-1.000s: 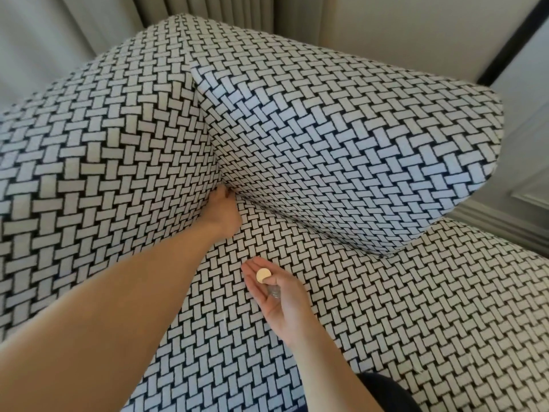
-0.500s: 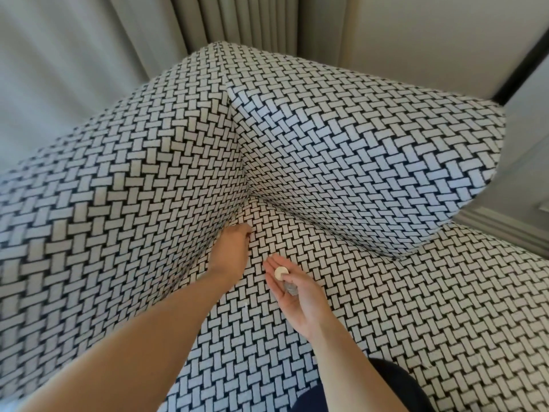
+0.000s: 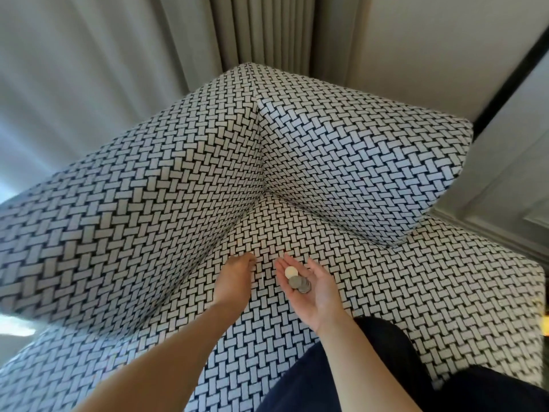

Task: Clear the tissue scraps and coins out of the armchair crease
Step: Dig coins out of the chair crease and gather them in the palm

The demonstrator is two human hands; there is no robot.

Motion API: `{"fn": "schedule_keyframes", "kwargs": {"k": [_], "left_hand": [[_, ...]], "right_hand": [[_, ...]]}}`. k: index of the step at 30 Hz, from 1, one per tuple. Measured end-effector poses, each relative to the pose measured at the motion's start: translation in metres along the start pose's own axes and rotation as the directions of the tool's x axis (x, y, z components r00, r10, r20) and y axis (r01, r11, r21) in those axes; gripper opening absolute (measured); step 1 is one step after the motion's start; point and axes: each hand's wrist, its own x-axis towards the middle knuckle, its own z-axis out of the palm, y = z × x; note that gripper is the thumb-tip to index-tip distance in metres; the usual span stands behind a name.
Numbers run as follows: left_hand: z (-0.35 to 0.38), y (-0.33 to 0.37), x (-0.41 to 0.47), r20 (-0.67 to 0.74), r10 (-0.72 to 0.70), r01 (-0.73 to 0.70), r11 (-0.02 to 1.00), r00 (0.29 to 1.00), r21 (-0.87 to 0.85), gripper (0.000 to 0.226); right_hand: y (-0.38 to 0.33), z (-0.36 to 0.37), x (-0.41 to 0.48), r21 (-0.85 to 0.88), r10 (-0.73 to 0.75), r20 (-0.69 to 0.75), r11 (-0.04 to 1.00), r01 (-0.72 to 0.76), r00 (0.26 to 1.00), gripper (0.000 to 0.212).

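The armchair (image 3: 178, 203) filled most of the view. Two upright padded panels met in a sharp inner corner above the seat (image 3: 401, 298). The crease (image 3: 242, 224) ran from that corner down and to the left, along the foot of the left panel (image 3: 133, 233). The right panel (image 3: 356, 173) ended in a blunt squared edge that overhung the seat. The seat beyond that edge lay open, as did the seat between the hands and the corner.

All the upholstery was one fabric, a tight basket-weave of pale bars on a dark ground. It was drawn flat over firm, straight-sided forms.

The left hand (image 3: 237, 267) lay back-up at the lower end of the crease, its fingers bunched and pointing into the seam. Whether it held anything could not be told. The right hand (image 3: 320, 298) hovered just beside it over the seat, palm up and slack-fingered. The coins (image 3: 298, 282) rested in a small overlapping heap near the base of its fingers. One was pale and yellowish, the others dull grey.

Pleated curtain (image 3: 261, 34) hung close behind the chair's top corner, with plain wall (image 3: 430, 40) to its right. A moulded skirting (image 3: 481, 230) ran near the seat's far right side. The person's dark clothing (image 3: 371, 376) overlapped the seat's near edge.
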Motion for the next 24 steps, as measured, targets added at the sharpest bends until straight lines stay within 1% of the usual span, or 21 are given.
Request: {"fn": "schedule_keyframes", "kwargs": {"k": [2,4,5,10,12,15,19,22,24], "left_hand": [[-0.005,0.001,-0.008,-0.003,-0.088,0.087,0.985,0.996,-0.148,0.022],[-0.013,0.006,-0.02,-0.017,-0.186,0.17,0.928,0.982,-0.33,0.02],[-0.017,0.008,-0.026,-0.023,-0.217,0.189,0.893,0.976,-0.409,0.019],[-0.048,0.033,-0.048,-0.097,-0.153,0.071,0.817,0.983,-0.572,0.017],[-0.061,0.046,-0.05,-0.107,-0.113,0.027,0.803,0.988,-0.596,0.015],[-0.074,0.063,-0.052,-0.07,-0.037,-0.012,0.799,0.997,-0.601,0.013],[-0.076,0.072,-0.051,-0.033,0.037,-0.049,0.845,0.999,-0.532,0.009],[-0.072,0.07,-0.05,0.015,0.069,-0.052,0.859,0.997,-0.51,0.013],[-0.073,0.069,-0.049,-0.018,0.101,-0.098,0.883,0.995,-0.459,0.018]], "right_hand": [[0.002,0.0,-0.005,0.011,-0.011,0.003,1.0,0.011,1.0,0.042],[0.004,0.0,-0.011,0.021,-0.026,0.008,0.999,0.026,1.0,0.043],[0.004,-0.001,-0.013,0.016,-0.031,0.012,0.999,0.031,0.999,0.044],[0.005,-0.002,-0.02,-0.022,-0.042,0.071,0.999,0.044,0.997,0.046],[0.005,-0.001,-0.023,-0.05,-0.028,0.102,0.998,0.033,0.994,0.049],[0.007,0.0,-0.029,-0.084,-0.007,0.148,0.996,0.019,0.989,0.048],[0.009,-0.001,-0.032,-0.115,0.01,0.231,0.993,0.017,0.973,0.054],[0.009,-0.004,-0.031,-0.13,0.02,0.273,0.991,0.016,0.962,0.056],[0.007,-0.004,-0.031,-0.119,0.022,0.298,0.993,0.014,0.954,0.055]]}}
